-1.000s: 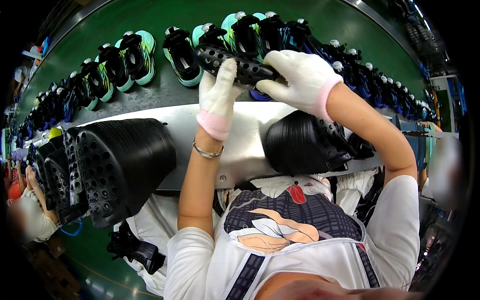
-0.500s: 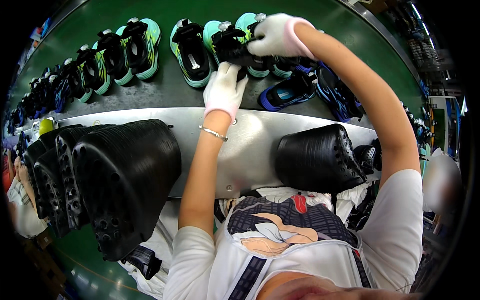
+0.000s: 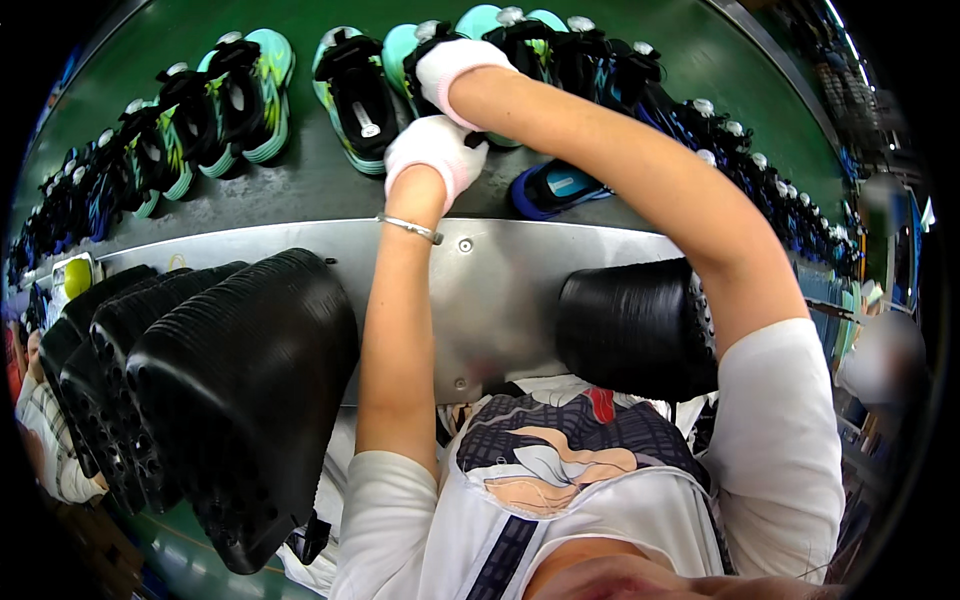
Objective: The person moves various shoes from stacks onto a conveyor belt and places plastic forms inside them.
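Both my hands wear white gloves with pink cuffs and reach out over a green conveyor belt (image 3: 300, 180). My right hand (image 3: 445, 62) presses down on a black shoe part lying on a teal-soled shoe (image 3: 420, 45) at the belt's far side. My left hand (image 3: 432, 150) sits just below it, fingers curled against the same shoe; what it grips is hidden. A blue shoe (image 3: 555, 188) lies close to my left wrist, right of it.
A row of teal, green and dark shoes (image 3: 240, 95) runs along the belt. A metal ledge (image 3: 500, 270) fronts it. Stacked black soles (image 3: 240, 390) stand at left, another black stack (image 3: 635, 325) at right. Another person's sleeve (image 3: 40, 430) shows at far left.
Both hands have carried the black shoe part away from the ledge and farther up the belt onto a teal shoe. The view has shifted with them.
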### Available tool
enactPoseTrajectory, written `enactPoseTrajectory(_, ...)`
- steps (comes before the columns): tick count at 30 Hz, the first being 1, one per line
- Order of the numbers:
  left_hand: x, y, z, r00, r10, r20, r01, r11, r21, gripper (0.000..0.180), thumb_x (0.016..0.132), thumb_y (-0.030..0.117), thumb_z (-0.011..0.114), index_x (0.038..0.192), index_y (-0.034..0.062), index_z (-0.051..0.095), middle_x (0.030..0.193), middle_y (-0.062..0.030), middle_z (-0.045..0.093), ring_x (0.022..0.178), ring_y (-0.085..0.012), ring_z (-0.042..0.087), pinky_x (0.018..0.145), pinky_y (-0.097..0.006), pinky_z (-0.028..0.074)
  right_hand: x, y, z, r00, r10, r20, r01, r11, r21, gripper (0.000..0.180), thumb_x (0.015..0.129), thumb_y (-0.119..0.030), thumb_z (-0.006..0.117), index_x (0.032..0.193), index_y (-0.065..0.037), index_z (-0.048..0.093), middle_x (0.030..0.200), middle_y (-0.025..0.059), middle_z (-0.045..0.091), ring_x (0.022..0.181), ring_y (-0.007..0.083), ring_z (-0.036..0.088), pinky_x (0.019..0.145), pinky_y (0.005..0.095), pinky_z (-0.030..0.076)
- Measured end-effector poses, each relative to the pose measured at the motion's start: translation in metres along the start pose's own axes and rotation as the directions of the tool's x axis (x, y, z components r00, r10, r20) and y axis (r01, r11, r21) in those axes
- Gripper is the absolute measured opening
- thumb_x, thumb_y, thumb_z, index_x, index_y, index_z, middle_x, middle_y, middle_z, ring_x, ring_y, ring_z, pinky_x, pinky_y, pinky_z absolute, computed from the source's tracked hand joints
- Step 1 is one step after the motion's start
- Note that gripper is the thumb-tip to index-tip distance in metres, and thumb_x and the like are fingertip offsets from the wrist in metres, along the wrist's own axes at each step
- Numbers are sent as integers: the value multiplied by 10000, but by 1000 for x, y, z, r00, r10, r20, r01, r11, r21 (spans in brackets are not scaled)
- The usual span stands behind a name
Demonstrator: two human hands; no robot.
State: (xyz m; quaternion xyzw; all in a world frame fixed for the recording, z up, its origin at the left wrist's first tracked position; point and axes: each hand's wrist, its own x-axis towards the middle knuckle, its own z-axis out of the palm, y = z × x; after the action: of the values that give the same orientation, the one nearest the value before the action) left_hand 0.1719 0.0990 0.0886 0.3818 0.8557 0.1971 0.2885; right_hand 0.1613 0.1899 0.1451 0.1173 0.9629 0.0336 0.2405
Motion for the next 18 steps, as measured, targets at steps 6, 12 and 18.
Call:
enactPoseTrajectory(6, -4, -9, 8, 992, 65, -112, -63, 998, 17, 347, 859, 385, 549, 1065, 142, 686, 1085, -109, 663, 1004, -315, 621, 856, -421, 512, 6, -4, -3, 991, -130, 5, 128, 966, -226, 391, 727, -138, 726, 1114, -107, 683, 1100, 94, 684, 968, 250, 672, 756, 359, 546)
enactPoseTrajectory(12, 4, 6, 7, 999, 11, -47, -4, 988, 153, 355, 872, 396, 520, 1015, 124, 697, 1043, -115, 671, 971, -308, 632, 822, -414, 518, 25, 5, 13, 988, -57, -146, 36, 989, -140, 263, 815, -149, 601, 1048, -108, 715, 1051, 80, 702, 944, 246, 682, 747, 369, 543)
enactPoseTrajectory(18, 4, -29, 18, 967, 5, -256, 18, 996, 87, 485, 826, 450, 546, 1125, 84, 655, 1147, -148, 634, 1077, -342, 587, 929, -407, 464, -32, 31, -38, 983, -185, 13, 185, 982, 46, 419, 897, -356, 478, 1213, -114, 609, 1199, 83, 632, 1056, 296, 621, 873, 421, 503)
